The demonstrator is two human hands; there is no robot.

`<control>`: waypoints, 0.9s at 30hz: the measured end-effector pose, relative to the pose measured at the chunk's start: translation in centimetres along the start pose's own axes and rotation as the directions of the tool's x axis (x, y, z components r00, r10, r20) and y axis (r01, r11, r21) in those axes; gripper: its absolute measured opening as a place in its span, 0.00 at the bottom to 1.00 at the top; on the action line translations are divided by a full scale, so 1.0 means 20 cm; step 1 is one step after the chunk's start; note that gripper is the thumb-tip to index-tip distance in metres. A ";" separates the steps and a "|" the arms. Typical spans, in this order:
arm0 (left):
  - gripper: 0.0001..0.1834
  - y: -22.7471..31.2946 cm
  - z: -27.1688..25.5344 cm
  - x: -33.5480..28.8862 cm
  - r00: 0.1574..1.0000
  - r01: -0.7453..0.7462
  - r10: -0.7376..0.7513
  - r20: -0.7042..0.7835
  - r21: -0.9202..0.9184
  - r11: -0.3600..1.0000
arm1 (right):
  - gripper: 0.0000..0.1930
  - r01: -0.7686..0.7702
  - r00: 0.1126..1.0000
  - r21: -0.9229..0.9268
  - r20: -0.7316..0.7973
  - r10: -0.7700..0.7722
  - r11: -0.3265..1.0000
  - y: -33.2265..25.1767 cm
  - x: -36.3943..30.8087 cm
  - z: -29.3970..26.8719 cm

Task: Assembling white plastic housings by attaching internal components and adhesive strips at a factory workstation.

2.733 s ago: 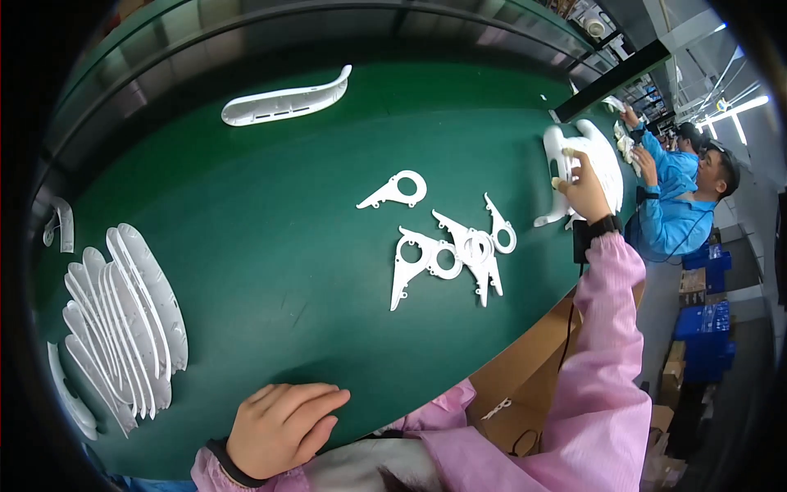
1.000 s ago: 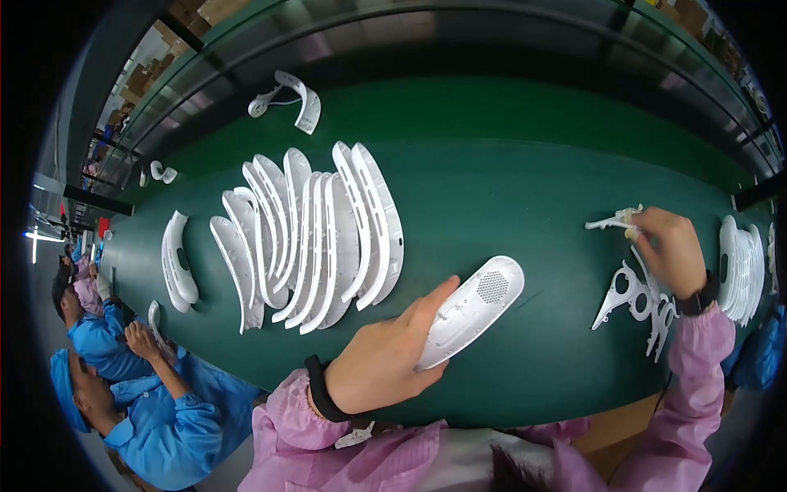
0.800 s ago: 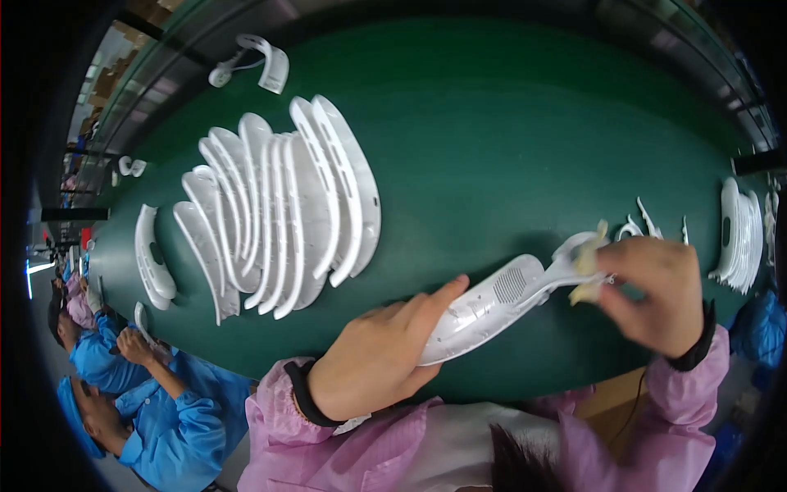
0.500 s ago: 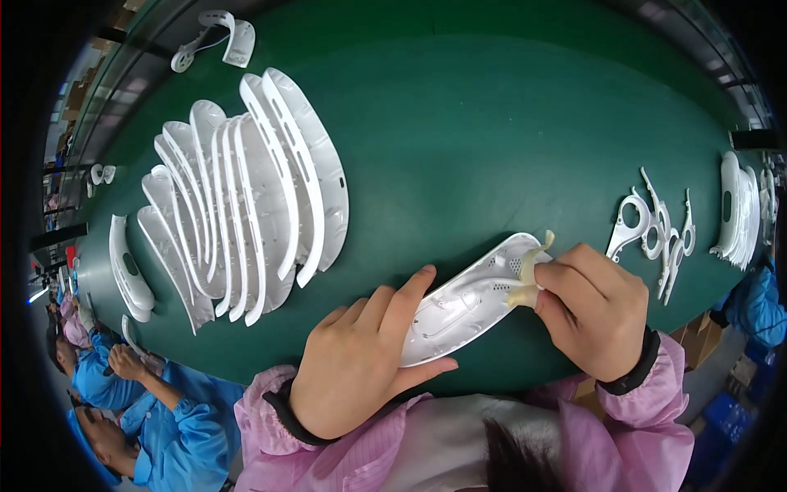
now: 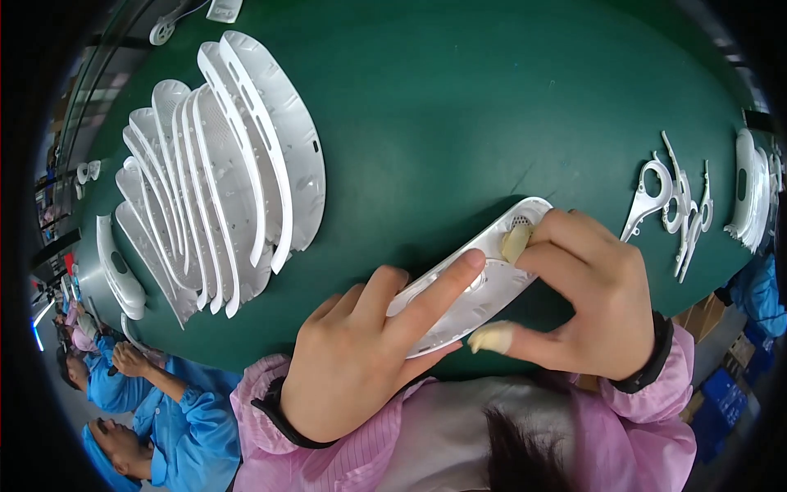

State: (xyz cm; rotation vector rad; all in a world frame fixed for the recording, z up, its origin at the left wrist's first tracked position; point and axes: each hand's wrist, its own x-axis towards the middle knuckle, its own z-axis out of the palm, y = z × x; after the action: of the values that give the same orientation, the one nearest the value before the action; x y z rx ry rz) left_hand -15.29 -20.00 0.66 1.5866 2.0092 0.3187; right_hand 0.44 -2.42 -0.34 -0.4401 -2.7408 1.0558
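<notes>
My left hand (image 5: 348,353) is closed round the near left end of a long white plastic shell (image 5: 504,287), with the index finger lying along its hollow inner side and the thumb at its lower edge. At the far right end my right hand (image 5: 586,299) touches the inside of the shell with its index fingertip, beside a patch of small holes. Its thumb sticks out, apart from the shell. Pale yellow finger covers sit on that thumb (image 5: 495,336) and index finger (image 5: 516,243). The tips of its other fingers are hidden.
Several similar white shells (image 5: 297,176) stand nested on the green table (image 5: 426,139) at left. A single shell (image 5: 117,271) lies beyond them. White ring-ended parts (image 5: 650,195) and stacked shells (image 5: 746,193) lie at right. Co-workers in blue (image 5: 193,426) sit at lower left.
My right thumb has let go of its pinch with the index finger and swung down, away from the shell. The index finger now presses inside the shell. My left index finger has moved further over it.
</notes>
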 end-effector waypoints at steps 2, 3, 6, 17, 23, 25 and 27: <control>0.47 -0.01 0.02 0.00 0.999 -0.015 0.015 -0.034 -0.019 1.000 | 0.29 -0.004 0.998 -0.055 0.058 0.007 0.998 -0.02 -0.01 -0.03; 0.47 0.00 0.01 0.00 1.000 -0.019 0.019 -0.025 -0.018 1.000 | 0.29 0.007 0.995 -0.081 0.101 0.001 0.997 -0.02 -0.01 -0.04; 0.45 -0.01 0.01 0.00 0.998 -0.012 0.011 -0.061 -0.018 1.000 | 0.26 0.020 0.992 -0.121 0.129 -0.004 0.992 -0.01 -0.03 -0.03; 0.42 0.00 -0.04 0.03 0.997 0.077 -0.078 -0.020 -0.047 0.996 | 0.16 -0.049 0.997 -0.194 0.042 0.058 0.980 -0.05 -0.03 0.00; 0.50 -0.02 -0.06 0.04 0.996 -0.022 0.028 0.085 -0.074 0.997 | 0.18 -0.017 1.000 -0.231 0.003 0.018 0.973 -0.03 -0.08 -0.02; 0.53 0.01 0.02 0.01 0.994 -0.047 0.021 -0.110 -0.231 0.972 | 0.28 -0.061 0.997 -0.077 -0.047 0.057 0.995 -0.04 -0.08 -0.02; 0.65 0.02 0.03 -0.02 0.986 -0.117 0.057 -0.156 -0.410 0.905 | 0.37 -0.119 0.985 0.071 -0.114 0.127 0.990 -0.07 -0.10 -0.03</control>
State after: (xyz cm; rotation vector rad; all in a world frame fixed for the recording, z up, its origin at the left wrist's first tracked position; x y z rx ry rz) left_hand -14.52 -20.45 0.45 1.4089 1.8134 0.8585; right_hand 2.26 -3.71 1.05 -0.6474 -2.5965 1.1050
